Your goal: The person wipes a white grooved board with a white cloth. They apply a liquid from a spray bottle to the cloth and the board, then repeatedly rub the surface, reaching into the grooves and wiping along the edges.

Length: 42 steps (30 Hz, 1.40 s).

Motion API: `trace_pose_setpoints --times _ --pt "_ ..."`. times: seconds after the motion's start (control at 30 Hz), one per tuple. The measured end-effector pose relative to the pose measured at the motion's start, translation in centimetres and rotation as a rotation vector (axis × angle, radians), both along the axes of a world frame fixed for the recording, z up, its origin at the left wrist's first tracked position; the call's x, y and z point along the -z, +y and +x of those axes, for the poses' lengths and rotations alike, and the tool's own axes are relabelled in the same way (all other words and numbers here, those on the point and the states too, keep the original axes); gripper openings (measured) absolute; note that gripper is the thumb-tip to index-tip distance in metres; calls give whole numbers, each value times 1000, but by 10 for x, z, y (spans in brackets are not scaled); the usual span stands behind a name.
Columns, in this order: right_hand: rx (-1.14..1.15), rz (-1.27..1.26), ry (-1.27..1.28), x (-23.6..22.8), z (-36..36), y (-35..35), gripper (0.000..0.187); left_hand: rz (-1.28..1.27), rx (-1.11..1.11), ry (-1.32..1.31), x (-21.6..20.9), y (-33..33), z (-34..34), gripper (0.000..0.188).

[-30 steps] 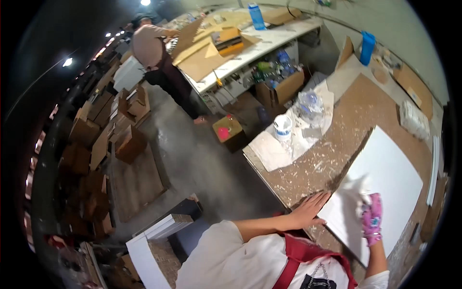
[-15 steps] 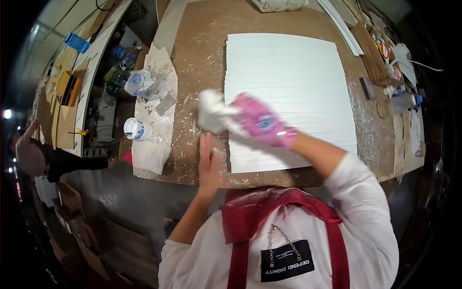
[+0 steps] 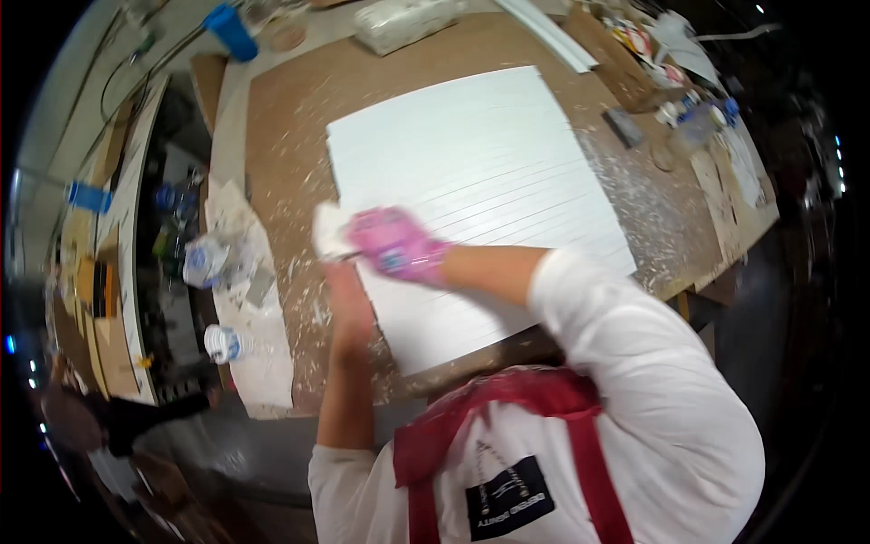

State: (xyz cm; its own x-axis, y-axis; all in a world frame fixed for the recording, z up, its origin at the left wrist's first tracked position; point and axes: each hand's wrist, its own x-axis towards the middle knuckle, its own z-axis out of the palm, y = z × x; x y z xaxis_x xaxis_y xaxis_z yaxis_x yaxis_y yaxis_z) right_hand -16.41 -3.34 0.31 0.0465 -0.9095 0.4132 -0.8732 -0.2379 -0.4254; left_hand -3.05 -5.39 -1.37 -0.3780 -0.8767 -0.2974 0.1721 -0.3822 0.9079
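Note:
My right hand (image 3: 390,243), in a pink patterned glove, grips a wad of white cloth (image 3: 329,231) over the left edge of a broad layer of white strips (image 3: 489,172). Thin dark lines run between the strips, and their left ends look slightly stepped. My bare left hand (image 3: 348,304) lies along that same edge just below the cloth, its fingers stretched out but smeared by motion. Whether the left fingertips touch the cloth I cannot tell. Beneath the strips is a brown work board (image 3: 285,118) spotted with white marks.
Left of the board, stained paper (image 3: 272,363) bears a white cup (image 3: 223,344) and crumpled clear plastic (image 3: 207,261). A grey block (image 3: 623,128) and bottles (image 3: 698,122) stand at the right. A wrapped white bundle (image 3: 408,23) lies at the back. Another person (image 3: 77,417) is at far left.
The view has turned and shifted, so the table appears tilted. My left hand has come closer to the strips' left edge; the right hand still holds the cloth there.

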Motion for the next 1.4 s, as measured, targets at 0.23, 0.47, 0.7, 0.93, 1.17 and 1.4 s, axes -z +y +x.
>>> trace_pose_setpoints --times 0.23,0.47,0.7,0.93,1.17,1.4 --pt "-219 437 -1657 -12 -2 2 27 1 -139 96 -27 -3 46 46" --pt "-152 393 -2239 -73 -86 135 29 -184 87 -151 -89 31 -22 29" --pt "-1 265 -1870 -72 -114 215 30 -93 190 320 -109 43 -62 30" --pt "117 38 -842 -108 -121 250 73 -834 864 -135 -150 120 -89 53" --pt "297 31 -1139 -59 -151 316 36 -945 1506 -82 -119 188 -48 56" --pt "299 -148 -939 -39 -139 313 38 -938 1030 -214 -127 143 -64 29"
